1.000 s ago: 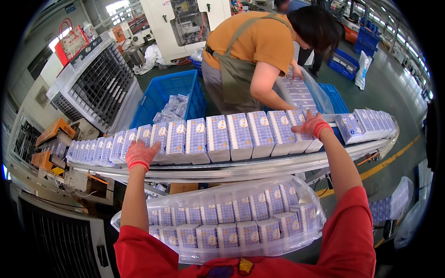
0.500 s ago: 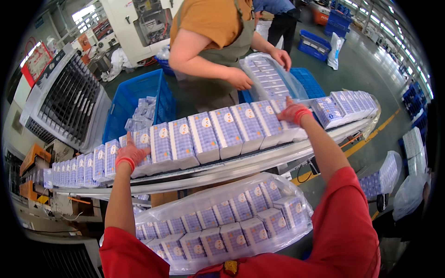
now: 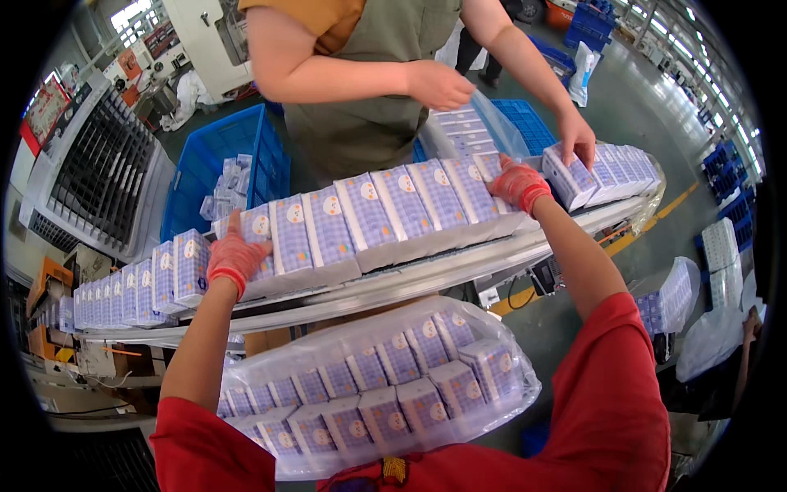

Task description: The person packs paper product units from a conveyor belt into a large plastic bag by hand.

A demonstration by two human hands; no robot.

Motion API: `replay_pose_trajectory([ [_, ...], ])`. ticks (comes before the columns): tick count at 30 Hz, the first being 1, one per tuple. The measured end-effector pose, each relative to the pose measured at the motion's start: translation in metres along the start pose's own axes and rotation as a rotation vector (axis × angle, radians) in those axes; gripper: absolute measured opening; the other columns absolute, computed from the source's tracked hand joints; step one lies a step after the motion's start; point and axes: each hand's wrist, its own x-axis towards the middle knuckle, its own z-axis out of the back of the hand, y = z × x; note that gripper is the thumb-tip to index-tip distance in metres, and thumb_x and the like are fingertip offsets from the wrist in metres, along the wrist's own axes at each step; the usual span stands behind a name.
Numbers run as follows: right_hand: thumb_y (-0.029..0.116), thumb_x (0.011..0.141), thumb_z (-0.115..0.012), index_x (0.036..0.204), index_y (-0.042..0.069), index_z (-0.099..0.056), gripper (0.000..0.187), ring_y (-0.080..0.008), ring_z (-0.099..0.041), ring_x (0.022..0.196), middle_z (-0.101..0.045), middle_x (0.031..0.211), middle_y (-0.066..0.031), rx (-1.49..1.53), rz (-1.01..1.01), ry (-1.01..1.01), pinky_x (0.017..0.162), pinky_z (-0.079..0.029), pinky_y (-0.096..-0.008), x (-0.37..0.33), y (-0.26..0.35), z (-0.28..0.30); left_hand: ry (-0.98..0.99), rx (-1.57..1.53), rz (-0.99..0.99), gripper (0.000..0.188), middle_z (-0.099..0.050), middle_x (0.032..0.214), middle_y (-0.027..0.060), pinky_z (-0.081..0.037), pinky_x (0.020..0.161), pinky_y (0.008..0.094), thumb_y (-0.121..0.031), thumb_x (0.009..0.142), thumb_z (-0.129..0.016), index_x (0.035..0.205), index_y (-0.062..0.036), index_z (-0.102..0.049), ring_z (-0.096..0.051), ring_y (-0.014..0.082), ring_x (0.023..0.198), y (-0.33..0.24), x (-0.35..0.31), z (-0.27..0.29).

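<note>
A row of purple-and-white checked tissue packs (image 3: 365, 215) stands side by side along the conveyor (image 3: 393, 279). My left hand (image 3: 236, 254), in a red mesh glove, presses on the left end of this row. At the right end my right hand (image 3: 518, 184), gloved alike, clasps the last pack, so the row is squeezed between both hands. More packs (image 3: 123, 293) line the belt left of my left hand. Just right of my right hand, a co-worker's hand (image 3: 577, 139) grips a separate pack (image 3: 567, 180) from above. Palms and some fingertips are hidden.
Below the conveyor lies a clear plastic bag (image 3: 531, 384) holding two rows of packs. Across the belt, the co-worker's other hand (image 3: 443, 84) holds a part-filled bag (image 3: 496, 123). Blue crates (image 3: 275, 156) stand behind, beside a grey air cooler (image 3: 90, 172).
The co-worker has leaned nearer and moved one hand from the bag onto a pack on the conveyor. My hands keep hold of the row; the view has shifted slightly.
</note>
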Motion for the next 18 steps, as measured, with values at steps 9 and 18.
replay_pose_trajectory([
  [9, 0.040, 0.064, -0.058, 0.131, 0.010, -0.026, 0.080, -0.0319, -0.041, 0.113, -0.041, 0.122, -0.0222, 0.059, -0.064, -0.039, 0.094, -0.032, -0.0367, -0.019, -0.020, 0.016, -0.086, -0.206, -0.117, 0.083, -0.045, 0.118, 0.0219, -0.034, 0.092, 0.0360, -0.034, 0.061, -0.065, 0.132, -0.0189, -0.024, -0.042, 0.0350, 0.109, -0.007, -0.008, -0.021],
  [18, 0.041, 0.060, -0.063, 0.130, 0.013, -0.029, 0.082, -0.0333, -0.035, 0.117, -0.034, 0.128, -0.0175, 0.062, 0.056, -0.305, 0.096, -0.030, -0.0381, -0.015, -0.058, 0.005, -0.278, -0.275, -0.290, 0.080, -0.048, 0.115, 0.0216, -0.037, 0.089, 0.0366, -0.028, 0.060, -0.066, 0.130, -0.0175, -0.029, -0.046, 0.0370, 0.105, 0.008, -0.011, -0.026],
])
